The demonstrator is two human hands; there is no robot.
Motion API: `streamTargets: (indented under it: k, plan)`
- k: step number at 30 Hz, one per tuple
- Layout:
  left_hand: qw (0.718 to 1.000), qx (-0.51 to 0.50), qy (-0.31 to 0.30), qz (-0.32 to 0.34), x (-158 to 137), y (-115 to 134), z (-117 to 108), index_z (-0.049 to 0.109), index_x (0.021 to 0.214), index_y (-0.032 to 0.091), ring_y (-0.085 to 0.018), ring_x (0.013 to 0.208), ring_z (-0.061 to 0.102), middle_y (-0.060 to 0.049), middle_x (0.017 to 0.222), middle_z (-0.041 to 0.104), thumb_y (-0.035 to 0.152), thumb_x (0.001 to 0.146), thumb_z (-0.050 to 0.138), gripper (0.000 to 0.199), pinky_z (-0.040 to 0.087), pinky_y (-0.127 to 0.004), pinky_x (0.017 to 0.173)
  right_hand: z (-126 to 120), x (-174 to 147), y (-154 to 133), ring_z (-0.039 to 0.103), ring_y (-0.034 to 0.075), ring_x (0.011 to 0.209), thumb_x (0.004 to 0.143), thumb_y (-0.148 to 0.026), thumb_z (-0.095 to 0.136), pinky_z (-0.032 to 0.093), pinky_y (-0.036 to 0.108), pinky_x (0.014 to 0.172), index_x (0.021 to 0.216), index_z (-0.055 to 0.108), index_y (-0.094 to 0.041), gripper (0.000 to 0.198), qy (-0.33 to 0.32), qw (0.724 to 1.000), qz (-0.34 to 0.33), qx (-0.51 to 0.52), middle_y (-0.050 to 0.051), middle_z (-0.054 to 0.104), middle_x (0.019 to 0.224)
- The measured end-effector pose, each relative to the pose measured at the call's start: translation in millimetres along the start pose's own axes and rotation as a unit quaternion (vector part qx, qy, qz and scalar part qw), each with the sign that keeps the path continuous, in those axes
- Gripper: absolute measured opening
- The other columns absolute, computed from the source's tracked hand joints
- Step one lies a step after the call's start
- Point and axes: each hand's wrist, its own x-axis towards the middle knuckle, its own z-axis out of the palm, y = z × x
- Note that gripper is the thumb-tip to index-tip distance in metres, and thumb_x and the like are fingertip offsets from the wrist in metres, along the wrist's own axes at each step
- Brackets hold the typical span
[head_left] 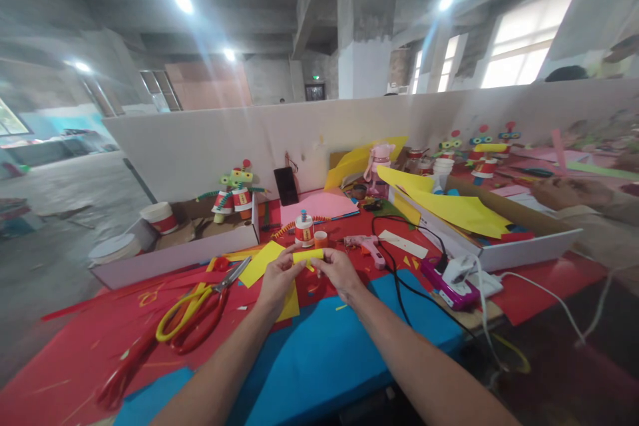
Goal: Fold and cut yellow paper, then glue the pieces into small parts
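A small roll of yellow paper (308,256) is held level between both hands above the table. My left hand (277,277) pinches its left end, and my right hand (341,271) grips its right end. Just behind it stands a paper-cup figure (304,229) with springy orange paper arms, beside a small orange cup (320,239). Flat yellow paper (263,262) lies by my left wrist. Scissors with yellow and red handles (192,313) rest to the left. A pink glue gun (367,249) lies to the right of my right hand.
Finished cup robots (240,193) stand in a white box (180,259) at left. At right are a box of paper (529,249), a purple power strip (449,283) and trailing cables. A white partition (239,136) edges the back. A co-worker's hand (569,193) shows at far right.
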Motion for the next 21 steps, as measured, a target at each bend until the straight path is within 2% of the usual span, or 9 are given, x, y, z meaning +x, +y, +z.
streamTargets:
  k: [8,12,15,21]
  plan:
    - [0.997,-0.064,0.023,-0.019,-3.8,11.2,0.7,0.058,0.05,0.016,-0.025,0.097,0.062,-0.01,0.091,0.072,0.038,0.062,0.075,0.029,0.046,-0.036,0.084,-1.3,-1.5,-1.6,0.046,0.01,0.049,0.063,-0.041,0.072,0.036,0.025,0.053,0.068,0.064,-0.017,0.026,0.003,1.0,0.001,0.013,-0.004,0.056,0.055]
    - [0.993,-0.112,0.005,-0.048,-5.6,13.1,3.5,0.067,0.066,0.015,-0.024,0.092,0.064,-0.009,0.089,0.072,0.037,0.061,0.076,0.024,0.048,-0.035,0.081,-1.4,-2.8,-5.0,0.044,0.009,0.048,0.061,-0.041,0.074,0.036,0.025,0.054,0.068,0.065,-0.016,0.028,0.0,0.999,0.01,0.03,-0.005,0.054,0.053]
    - [0.991,-0.123,-0.004,-0.054,-6.0,14.3,5.5,0.072,0.082,0.015,-0.023,0.09,0.064,-0.008,0.094,0.072,0.035,0.061,0.076,0.03,0.048,-0.034,0.081,0.0,-2.8,-5.9,0.044,0.009,0.049,0.06,-0.042,0.075,0.036,0.025,0.054,0.069,0.065,-0.016,0.029,0.008,0.999,0.019,0.039,-0.005,0.053,0.052]
    - [0.991,-0.127,0.008,-0.05,-7.5,16.2,7.8,0.073,0.094,0.014,-0.022,0.09,0.064,-0.007,0.095,0.072,0.032,0.059,0.078,0.039,0.048,-0.031,0.081,3.5,-3.5,-3.2,0.048,0.011,0.055,0.058,-0.041,0.076,0.037,0.024,0.055,0.076,0.065,-0.016,0.033,0.002,1.0,-0.002,0.03,-0.002,0.06,0.063]
